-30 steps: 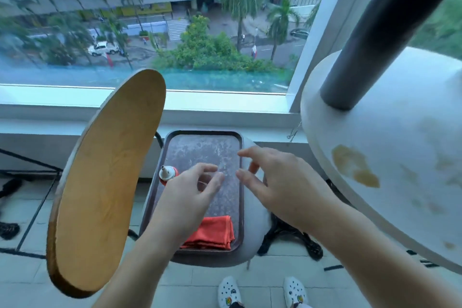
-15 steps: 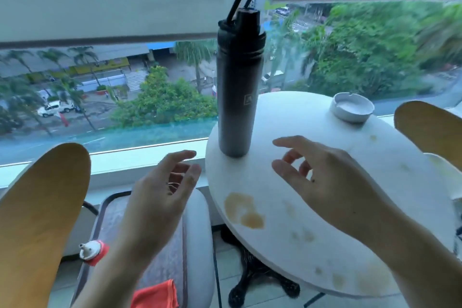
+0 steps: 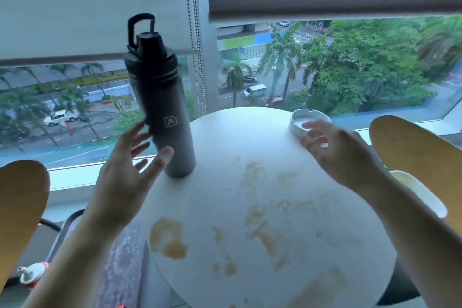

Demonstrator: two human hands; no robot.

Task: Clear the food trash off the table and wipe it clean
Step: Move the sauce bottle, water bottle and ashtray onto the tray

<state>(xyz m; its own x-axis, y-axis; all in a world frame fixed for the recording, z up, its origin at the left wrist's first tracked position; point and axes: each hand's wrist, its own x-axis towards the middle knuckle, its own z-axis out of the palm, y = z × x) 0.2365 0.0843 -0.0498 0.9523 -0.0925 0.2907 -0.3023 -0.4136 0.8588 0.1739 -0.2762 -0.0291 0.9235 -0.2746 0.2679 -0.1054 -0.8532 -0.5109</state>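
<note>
**Table stained, both hands reaching for the standing items**

Round white table (image 3: 250, 132) carries brown smears (image 3: 168, 240) across its near half; no loose trash visible on it. Dark bottle (image 3: 160, 97) stands at the left rear, white ashtray (image 3: 303, 120) at the right rear rim.

Judgement: lift both off before wiping. Grip the bottle low on the body since it's tall and tippy; take the ashtray level.

Left hand (image 3: 125, 177) open, fingers spread, thumb just beside the bottle, not gripping. Right hand (image 3: 335, 150) open, fingertips over the ashtray; contact unclear.
</note>
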